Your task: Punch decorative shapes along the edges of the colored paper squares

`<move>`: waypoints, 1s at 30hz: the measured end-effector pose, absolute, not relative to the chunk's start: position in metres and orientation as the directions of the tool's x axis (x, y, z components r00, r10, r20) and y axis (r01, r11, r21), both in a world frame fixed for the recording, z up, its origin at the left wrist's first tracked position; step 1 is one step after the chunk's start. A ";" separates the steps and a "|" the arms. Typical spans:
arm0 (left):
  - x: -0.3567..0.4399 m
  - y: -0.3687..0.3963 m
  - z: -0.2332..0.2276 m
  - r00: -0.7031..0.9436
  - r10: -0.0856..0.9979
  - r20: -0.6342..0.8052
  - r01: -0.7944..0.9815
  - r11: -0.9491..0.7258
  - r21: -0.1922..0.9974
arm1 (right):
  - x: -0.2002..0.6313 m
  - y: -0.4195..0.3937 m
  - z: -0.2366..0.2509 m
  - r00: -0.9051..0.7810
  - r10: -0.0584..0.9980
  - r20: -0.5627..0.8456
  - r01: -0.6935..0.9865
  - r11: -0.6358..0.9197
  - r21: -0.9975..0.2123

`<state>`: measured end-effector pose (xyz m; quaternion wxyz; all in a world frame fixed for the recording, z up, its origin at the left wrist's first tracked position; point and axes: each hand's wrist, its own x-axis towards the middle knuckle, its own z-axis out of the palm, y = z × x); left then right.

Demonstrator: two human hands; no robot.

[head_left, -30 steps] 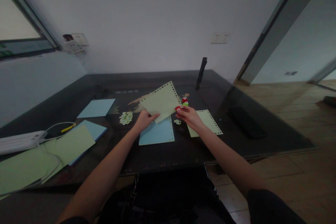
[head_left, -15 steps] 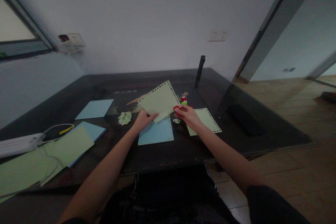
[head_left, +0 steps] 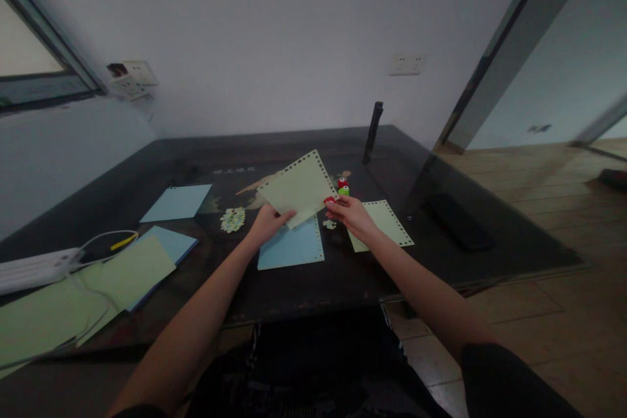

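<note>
My left hand pinches the lower corner of a pale green sheet with punched holes along its edges, holding it tilted above the dark table. At the sheet's right edge my right hand grips a small red punch. Just beyond my fingers stand another red punch and a green punch. Under my hands lie a blue punched sheet and a second green punched sheet.
A heap of paper cut-outs lies left of my hands. Blue sheets and green sheets sit at the left with a white power strip and cables. A black post stands at the back, a dark flat object right.
The view has shifted slightly; the sheet and both hands sit a little higher in the picture. My grip on the sheet and punch is the same.
</note>
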<state>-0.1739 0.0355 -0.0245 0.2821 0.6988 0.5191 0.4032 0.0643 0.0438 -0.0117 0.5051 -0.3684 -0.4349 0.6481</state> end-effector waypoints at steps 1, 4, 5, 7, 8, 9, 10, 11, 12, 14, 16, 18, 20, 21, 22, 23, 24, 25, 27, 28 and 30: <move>-0.174 0.035 -0.024 0.135 0.954 0.268 0.497 -0.299 0.814 | 0.064 0.044 -0.012 -0.217 0.975 -0.039 -0.333 -0.112 -0.936; -0.174 0.036 -0.025 0.141 0.952 0.273 0.492 -0.307 0.815 | 0.064 0.044 -0.011 -0.211 0.977 -0.039 -0.329 -0.108 -0.938; -0.174 0.037 -0.026 0.144 0.950 0.276 0.491 -0.310 0.814 | 0.064 0.043 -0.011 -0.210 0.977 -0.039 -0.326 -0.108 -0.939; -0.175 0.037 -0.028 0.149 0.948 0.280 0.490 -0.317 0.812 | 0.064 0.043 -0.011 -0.210 0.977 -0.040 -0.319 -0.108 -0.942; -0.176 0.038 -0.028 0.151 0.947 0.283 0.489 -0.320 0.811 | 0.064 0.043 -0.010 -0.210 0.977 -0.040 -0.318 -0.107 -0.942; -0.176 0.038 -0.029 0.152 0.946 0.287 0.489 -0.324 0.810 | 0.064 0.043 -0.010 -0.210 0.977 -0.040 -0.317 -0.107 -0.942; -0.176 0.038 -0.029 0.153 0.945 0.290 0.489 -0.327 0.808 | 0.064 0.043 -0.010 -0.209 0.977 -0.039 -0.317 -0.105 -0.942; -0.176 0.038 -0.029 0.151 0.945 0.291 0.493 -0.327 0.806 | 0.064 0.043 -0.010 -0.208 0.977 -0.037 -0.318 -0.103 -0.943; -0.176 0.038 -0.029 0.148 0.946 0.289 0.498 -0.324 0.804 | 0.064 0.043 -0.010 -0.208 0.977 -0.034 -0.317 -0.101 -0.943; -0.176 0.038 -0.029 0.142 0.949 0.283 0.508 -0.315 0.802 | 0.064 0.043 -0.010 -0.209 0.977 -0.032 -0.314 -0.098 -0.944; -0.176 0.038 -0.028 0.142 0.951 0.273 0.512 -0.307 0.802 | 0.064 0.043 -0.010 -0.209 0.977 -0.030 -0.309 -0.096 -0.946; -0.176 0.037 -0.027 0.142 0.954 0.266 0.515 -0.300 0.803 | 0.064 0.043 -0.010 -0.207 0.978 -0.029 -0.303 -0.093 -0.948; -0.175 0.036 -0.026 0.138 0.955 0.261 0.517 -0.295 0.804 | 0.064 0.043 -0.009 -0.206 0.978 -0.030 -0.295 -0.092 -0.951; -0.175 0.036 -0.025 0.136 0.956 0.260 0.517 -0.293 0.804 | 0.064 0.043 -0.009 -0.208 0.978 -0.030 -0.289 -0.091 -0.953; -0.175 0.036 -0.025 0.136 0.956 0.260 0.518 -0.292 0.804 | 0.064 0.042 -0.008 -0.210 0.977 -0.030 -0.283 -0.090 -0.955; -0.175 0.035 -0.025 0.135 0.956 0.260 0.519 -0.292 0.803 | 0.064 0.042 -0.008 -0.212 0.977 -0.029 -0.276 -0.089 -0.957; -0.175 0.035 -0.024 0.136 0.956 0.259 0.521 -0.292 0.802 | 0.065 0.042 -0.007 -0.212 0.977 -0.029 -0.269 -0.086 -0.959; -0.175 0.035 -0.024 0.139 0.956 0.259 0.521 -0.293 0.802 | 0.065 0.041 -0.007 -0.210 0.977 -0.028 -0.263 -0.084 -0.961; -0.175 0.035 -0.024 0.145 0.954 0.263 0.517 -0.300 0.802 | 0.065 0.040 -0.006 -0.204 0.979 -0.029 -0.254 -0.081 -0.964; -0.175 0.035 -0.024 0.147 0.953 0.263 0.515 -0.301 0.803 | 0.065 0.040 -0.006 -0.202 0.979 -0.029 -0.251 -0.081 -0.965; -0.174 0.035 -0.024 0.146 0.954 0.261 0.513 -0.299 0.805 | 0.065 0.039 -0.005 -0.199 0.979 -0.031 -0.246 -0.081 -0.966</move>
